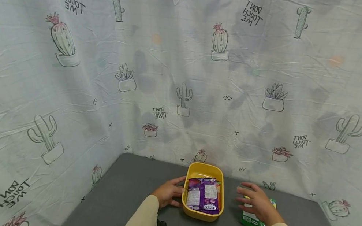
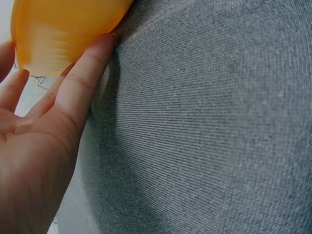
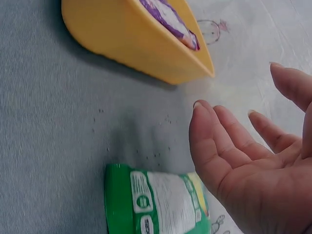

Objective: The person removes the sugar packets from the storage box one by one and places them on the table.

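A yellow plastic bin (image 1: pixel 201 216) stands on the grey table, with a purple snack packet (image 1: pixel 203 196) inside it, back label facing up. Beside the bin's left wall is my left hand (image 1: pixel 169 192). In the left wrist view, its extended fingers (image 2: pixel 84 80) touch the bin (image 2: pixel 68 29) low on its side. My right hand (image 1: pixel 259 204) hovers over a green packet (image 1: pixel 253 223), partly covering it from the head camera. Fingers spread and holding nothing, this hand appears apart from both the green packet (image 3: pixel 165 204) and the bin in the right wrist view.
Behind the table hangs a pale curtain (image 1: pixel 185 69) printed with cacti, which also runs along the left and right sides. The grey table surface (image 1: pixel 119 195) extends left of the bin. Small dark specks lie between the bin and green packet.
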A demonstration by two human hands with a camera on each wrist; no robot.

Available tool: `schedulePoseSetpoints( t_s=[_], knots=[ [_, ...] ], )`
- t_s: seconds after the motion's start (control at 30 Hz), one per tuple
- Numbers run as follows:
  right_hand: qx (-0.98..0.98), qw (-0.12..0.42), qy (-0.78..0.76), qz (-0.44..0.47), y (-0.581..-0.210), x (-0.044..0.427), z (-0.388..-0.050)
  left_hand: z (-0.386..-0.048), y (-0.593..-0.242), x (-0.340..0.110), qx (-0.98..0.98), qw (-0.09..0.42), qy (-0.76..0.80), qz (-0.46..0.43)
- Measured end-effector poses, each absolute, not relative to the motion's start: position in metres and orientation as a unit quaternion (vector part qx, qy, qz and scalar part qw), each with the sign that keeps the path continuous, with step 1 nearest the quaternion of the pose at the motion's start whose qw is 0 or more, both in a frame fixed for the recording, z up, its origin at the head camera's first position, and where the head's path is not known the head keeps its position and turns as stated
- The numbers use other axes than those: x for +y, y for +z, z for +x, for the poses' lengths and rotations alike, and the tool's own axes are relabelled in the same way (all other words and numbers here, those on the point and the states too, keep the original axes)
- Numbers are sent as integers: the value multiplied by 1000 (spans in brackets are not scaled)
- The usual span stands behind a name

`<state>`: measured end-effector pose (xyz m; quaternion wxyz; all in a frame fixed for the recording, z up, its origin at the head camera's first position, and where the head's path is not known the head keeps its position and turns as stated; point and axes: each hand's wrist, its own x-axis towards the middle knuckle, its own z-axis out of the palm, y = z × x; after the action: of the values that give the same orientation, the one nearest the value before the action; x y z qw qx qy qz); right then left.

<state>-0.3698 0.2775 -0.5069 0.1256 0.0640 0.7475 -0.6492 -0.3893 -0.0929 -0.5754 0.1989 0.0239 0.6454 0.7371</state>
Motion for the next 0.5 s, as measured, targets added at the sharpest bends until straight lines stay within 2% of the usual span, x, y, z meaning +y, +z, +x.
schedulePoseSetpoints(
  t_s=[0.5],
  knots=[
    [727,131,-674,23,-499,234,-375,-388,-576,-93,646,201,736,33]
  ],
)
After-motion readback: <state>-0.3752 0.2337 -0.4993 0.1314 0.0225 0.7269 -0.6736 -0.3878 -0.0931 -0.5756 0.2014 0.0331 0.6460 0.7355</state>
